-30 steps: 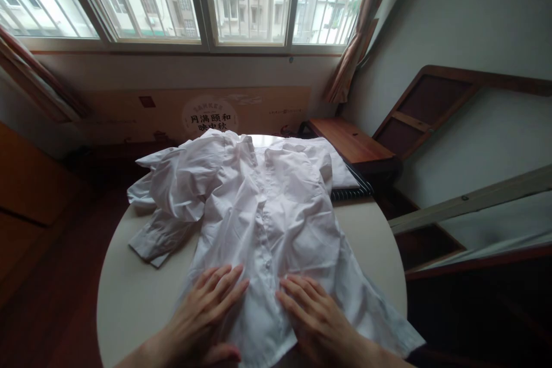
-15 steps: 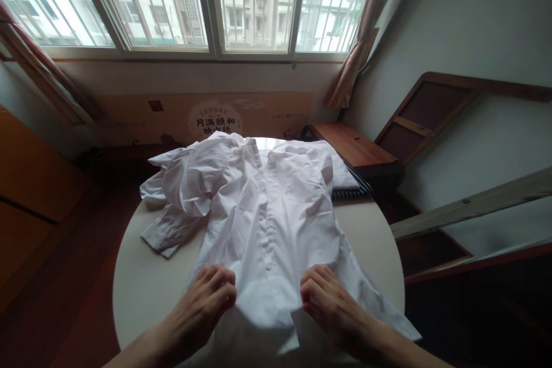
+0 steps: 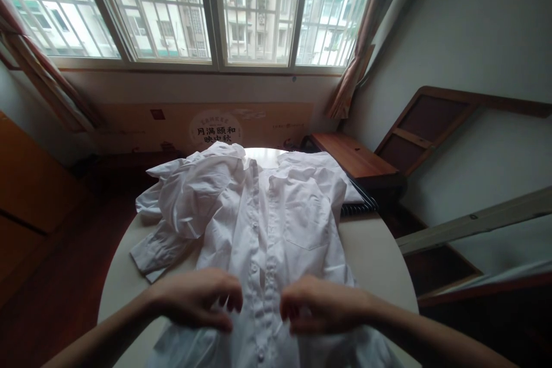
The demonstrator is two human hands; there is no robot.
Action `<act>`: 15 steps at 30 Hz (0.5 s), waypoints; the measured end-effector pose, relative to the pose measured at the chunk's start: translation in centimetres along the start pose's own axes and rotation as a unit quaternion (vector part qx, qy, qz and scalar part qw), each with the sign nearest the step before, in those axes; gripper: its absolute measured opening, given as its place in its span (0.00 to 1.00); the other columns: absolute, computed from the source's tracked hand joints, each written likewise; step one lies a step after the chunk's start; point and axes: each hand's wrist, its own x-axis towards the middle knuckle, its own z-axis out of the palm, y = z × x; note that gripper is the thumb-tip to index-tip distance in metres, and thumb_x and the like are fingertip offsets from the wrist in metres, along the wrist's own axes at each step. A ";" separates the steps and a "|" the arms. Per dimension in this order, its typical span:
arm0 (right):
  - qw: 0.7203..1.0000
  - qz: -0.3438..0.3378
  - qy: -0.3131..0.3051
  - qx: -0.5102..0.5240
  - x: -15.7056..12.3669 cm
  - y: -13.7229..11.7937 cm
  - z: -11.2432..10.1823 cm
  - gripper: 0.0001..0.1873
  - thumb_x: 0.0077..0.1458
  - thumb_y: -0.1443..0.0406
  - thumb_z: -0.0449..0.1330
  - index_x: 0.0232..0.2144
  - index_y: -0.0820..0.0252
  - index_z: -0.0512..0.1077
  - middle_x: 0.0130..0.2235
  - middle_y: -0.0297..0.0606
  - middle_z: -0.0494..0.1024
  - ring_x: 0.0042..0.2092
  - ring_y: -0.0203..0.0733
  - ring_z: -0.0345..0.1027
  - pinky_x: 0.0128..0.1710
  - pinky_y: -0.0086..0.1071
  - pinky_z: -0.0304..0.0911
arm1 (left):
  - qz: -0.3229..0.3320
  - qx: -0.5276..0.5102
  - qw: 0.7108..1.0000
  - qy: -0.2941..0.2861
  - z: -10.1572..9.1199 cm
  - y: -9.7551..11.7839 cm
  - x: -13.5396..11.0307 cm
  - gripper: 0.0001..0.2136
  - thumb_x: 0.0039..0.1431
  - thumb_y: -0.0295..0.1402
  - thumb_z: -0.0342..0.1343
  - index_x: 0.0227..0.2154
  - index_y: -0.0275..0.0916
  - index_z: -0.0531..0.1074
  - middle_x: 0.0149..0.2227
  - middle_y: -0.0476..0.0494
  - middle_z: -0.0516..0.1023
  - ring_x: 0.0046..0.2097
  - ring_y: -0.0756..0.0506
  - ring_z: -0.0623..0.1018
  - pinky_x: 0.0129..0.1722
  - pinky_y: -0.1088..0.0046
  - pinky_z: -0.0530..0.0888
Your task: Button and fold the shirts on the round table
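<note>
Across the round bench [image 3: 382,259], our white shirt [image 3: 224,241] lies front up, its top toward the window [image 3: 259,11] and its lower part nearest us. Its 2 front edges [image 3: 253,247] run side by side down the middle with a narrow gap between them, and a pocket [image 3: 304,227] shows on the right half. At the left a sleeve [image 3: 196,195] is bunched, its cuff [image 3: 150,256] on the bench.

Our left hand [image 3: 196,299] and right hand [image 3: 325,302] are well apart over the lower shirt, 1 on each side of the front edges. The left thumb stands off from the bent fingers, no cloth visible between them; the right fingers curl toward their thumb, too blurred for us to tell whether they pinch cloth.

We judge the step in hand to be straightening the shirt's front. From here, the next move seems to call for a light, even pull with both hands, so that creases do not gather along the gap.
</note>
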 end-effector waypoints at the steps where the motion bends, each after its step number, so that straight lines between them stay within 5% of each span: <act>1: 0.991 0.049 0.112 0.056 1.7 1.0 -2.3 0.06 0.53 0.65 0.58 0.35 0.57 0.70 0.33 0.33 0.74 0.33 0.37 0.69 0.33 0.29 0.64 | -0.018 -0.014 0.997 0.069 -1.9 -0.5 1.4 0.08 0.56 0.35 0.56 0.38 0.40 0.72 0.35 0.49 0.76 0.34 0.49 0.74 0.34 0.76 0.70; 2: 0.958 0.101 0.237 0.124 3.7 2.3 -4.4 0.08 0.52 0.64 0.59 0.36 0.59 0.69 0.33 0.35 0.74 0.33 0.37 0.69 0.33 0.30 0.65 | -0.044 -0.025 0.988 0.146 -3.8 -1.1 3.1 0.09 0.58 0.37 0.54 0.39 0.39 0.72 0.34 0.47 0.76 0.34 0.49 0.74 0.34 0.75 0.71; 4: 0.828 0.198 0.449 0.272 8.0 5.2 -7.7 0.11 0.53 0.60 0.57 0.37 0.60 0.66 0.36 0.38 0.73 0.33 0.37 0.70 0.32 0.31 0.68 | -0.103 -0.022 0.939 0.327 -7.3 -2.8 7.2 0.14 0.57 0.39 0.55 0.43 0.35 0.70 0.37 0.43 0.76 0.36 0.47 0.75 0.37 0.72 0.72; 6: 0.724 0.255 0.542 0.343 12.2 8.0 -9.7 0.14 0.53 0.58 0.58 0.39 0.60 0.64 0.38 0.40 0.73 0.32 0.37 0.71 0.31 0.30 0.69 | -0.180 0.011 0.859 0.480 -10.1 -4.9 11.7 0.20 0.56 0.40 0.56 0.49 0.34 0.67 0.43 0.37 0.75 0.40 0.44 0.75 0.40 0.68 0.72; 8: 0.701 0.322 0.547 0.326 15.5 10.1 -10.7 0.18 0.52 0.55 0.60 0.39 0.61 0.64 0.36 0.39 0.73 0.30 0.36 0.71 0.28 0.29 0.69 | -0.217 0.094 0.792 0.563 -12.1 -7.1 15.5 0.26 0.55 0.41 0.57 0.53 0.33 0.64 0.52 0.33 0.70 0.49 0.39 0.72 0.48 0.63 0.69; 10: 0.712 0.389 0.521 0.264 17.6 11.5 -11.1 0.20 0.52 0.53 0.61 0.38 0.62 0.65 0.31 0.39 0.74 0.28 0.37 0.70 0.25 0.29 0.68 | -0.249 0.175 0.765 0.567 -13.4 -9.1 18.2 0.30 0.53 0.41 0.59 0.57 0.35 0.61 0.59 0.31 0.63 0.58 0.33 0.64 0.54 0.57 0.64; 15: 0.712 0.459 0.513 0.142 18.7 12.8 -11.3 0.13 0.51 0.60 0.61 0.36 0.65 0.70 0.32 0.49 0.76 0.36 0.48 0.72 0.31 0.37 0.68 | -0.292 0.273 0.827 0.395 -12.9 -12.8 20.2 0.17 0.55 0.34 0.56 0.47 0.37 0.70 0.52 0.32 0.70 0.57 0.32 0.65 0.56 0.50 0.58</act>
